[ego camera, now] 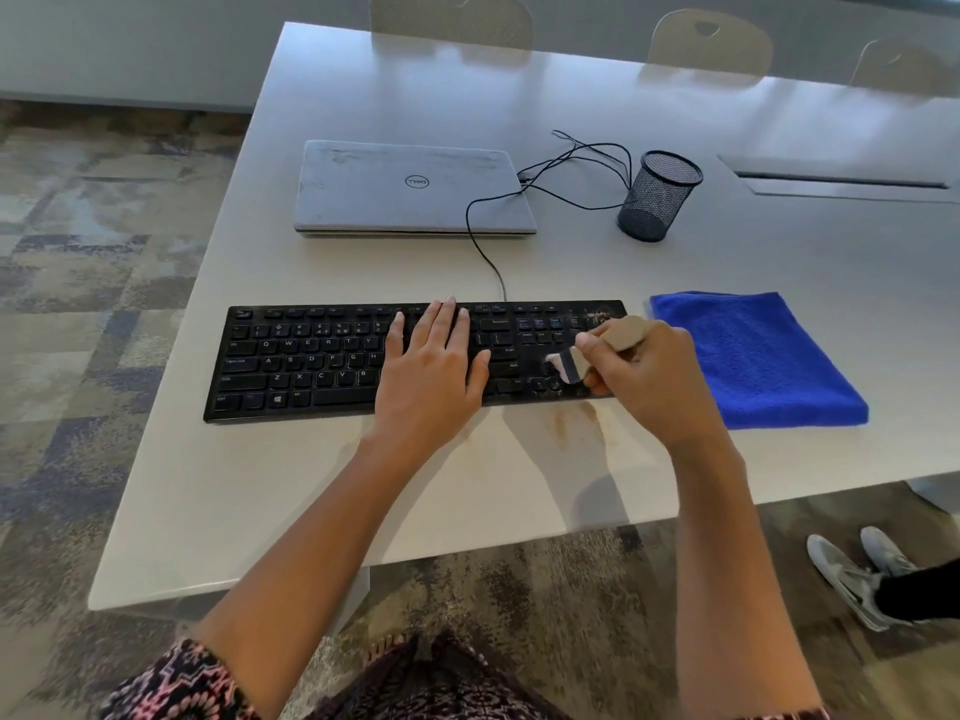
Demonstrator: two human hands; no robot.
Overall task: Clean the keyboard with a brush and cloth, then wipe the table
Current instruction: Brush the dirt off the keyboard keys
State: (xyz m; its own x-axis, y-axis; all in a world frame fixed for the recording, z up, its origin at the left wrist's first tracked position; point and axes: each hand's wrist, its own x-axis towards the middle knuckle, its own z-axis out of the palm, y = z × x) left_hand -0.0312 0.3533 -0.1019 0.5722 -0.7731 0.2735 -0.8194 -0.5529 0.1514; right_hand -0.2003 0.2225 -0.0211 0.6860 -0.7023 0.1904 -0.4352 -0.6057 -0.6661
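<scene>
**Brush at work on keyboard's right end**

Patterned sleeves (176, 683) and two bare forearms reach from the camera's edge over a pale table (291, 491), where brownish dust (566, 423) lies just in front of the keyboard.

Behind sits a closed grey laptop (410, 189), its lid smudged and marked "Dell", the logo upside down from this side. A black keyboard (311, 361) lies across the near middle of the table, its cable (483, 241) running back toward the laptop; letter legends such as Q, W, E, A, S, D can be read. It looks stiff and light enough to slide, which would explain the left hand (431, 366) lying flat on the central keys, fingers spread, to steady it. Touching its right end or nearly so is a folded blue cloth (753, 361), soft and limp, best lifted by a folded edge. A mesh cup (660, 197) stands further back.

The right hand (644, 376) is closed round a small brush (571, 363), pinching its tan handle, bristles down near the arrow keys; motion blur hides finer detail.
</scene>
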